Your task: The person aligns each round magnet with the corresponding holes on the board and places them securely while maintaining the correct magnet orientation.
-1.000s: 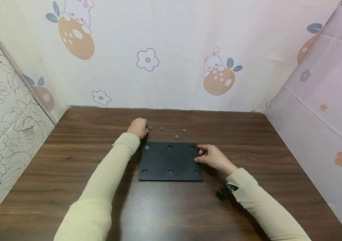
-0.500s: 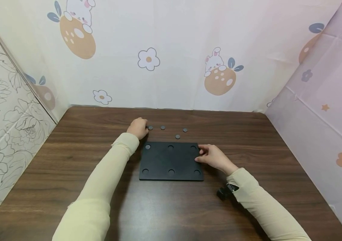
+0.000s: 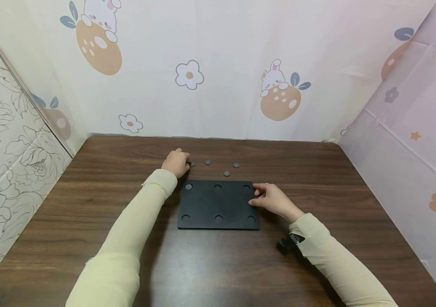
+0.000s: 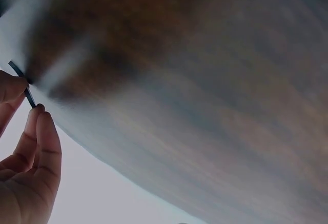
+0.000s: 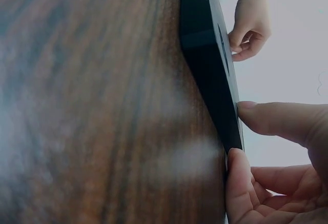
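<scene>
Head view shows the black board (image 3: pixel 218 204) flat on the table (image 3: pixel 99 204), between the two hands and a little nearer the wearer than the left one. Six round recesses (image 3: pixel 218 218) mark its top, three along the far edge and three along the near edge; a seated disc (image 3: pixel 189 186) lies in the far left one. The right hand (image 3: pixel 276 201) is at the board's right edge, towards the far corner; the right wrist view has its thumb tip on the top surface and a fingertip against the side, so it pinches the edge with only a narrow gap between the tips. The left hand (image 3: pixel 175 163) is past the far left corner, apart from the board, its fingers bent; the left wrist view shows thumb and fingertips closed on a thin dark pinched disc (image 4: pixel 30 97), seen edge-on. Four loose discs (image 3: pixel 208 162) lie on the table beyond the board: one just beside the left hand's fingertips, the others spread to the right of it. Pale sleeves (image 3: pixel 125 230) cover both arms, and a small black device (image 3: pixel 284 244) is at the right wrist. Behind the table hangs a cloth (image 3: pixel 225 38) printed with rabbits and flowers.
</scene>
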Demonstrator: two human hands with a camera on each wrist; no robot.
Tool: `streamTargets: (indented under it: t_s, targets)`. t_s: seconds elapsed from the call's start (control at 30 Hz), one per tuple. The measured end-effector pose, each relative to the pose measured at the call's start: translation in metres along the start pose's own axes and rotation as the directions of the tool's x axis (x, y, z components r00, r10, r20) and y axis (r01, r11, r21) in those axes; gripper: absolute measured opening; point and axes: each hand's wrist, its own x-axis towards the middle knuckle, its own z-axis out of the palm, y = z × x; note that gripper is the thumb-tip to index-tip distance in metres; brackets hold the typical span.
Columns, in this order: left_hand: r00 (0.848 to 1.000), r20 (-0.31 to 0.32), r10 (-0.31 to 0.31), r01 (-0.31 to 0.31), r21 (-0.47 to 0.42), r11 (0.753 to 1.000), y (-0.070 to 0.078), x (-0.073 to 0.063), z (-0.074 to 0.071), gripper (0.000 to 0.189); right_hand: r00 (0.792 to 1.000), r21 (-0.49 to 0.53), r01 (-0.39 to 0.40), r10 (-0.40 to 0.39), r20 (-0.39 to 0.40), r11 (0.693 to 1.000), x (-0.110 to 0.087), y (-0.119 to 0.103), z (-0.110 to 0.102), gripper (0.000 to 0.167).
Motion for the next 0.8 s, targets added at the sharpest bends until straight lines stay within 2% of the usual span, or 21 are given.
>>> streamTargets:
  t_s: [0.43, 0.63, 0.8]
  targets:
    - [1.000, 0.004, -0.026, 0.026, -0.012, 1.000, 0.0028, -0.0058, -0.0022, 0.021, 1.000, 0.010, -0.002, 0.002, 0.010, 1.000, -0.0011, 0.0004, 0.0010, 0.068]
    - [0.999, 0.015, -0.047, 0.047, -0.001, 0.999, -0.0027, -0.0033, 0.0004, 0.018, 1.000, 0.014, -0.006, 0.006, 0.010, 1.000, -0.0013, -0.0005, 0.0007, 0.068]
    - [0.999, 0.011, -0.034, 0.034, 0.015, 0.999, -0.0050, -0.0034, 0.0004, 0.017, 1.000, 0.015, -0.006, 0.006, 0.008, 1.000, -0.0015, -0.0010, 0.0006, 0.068]
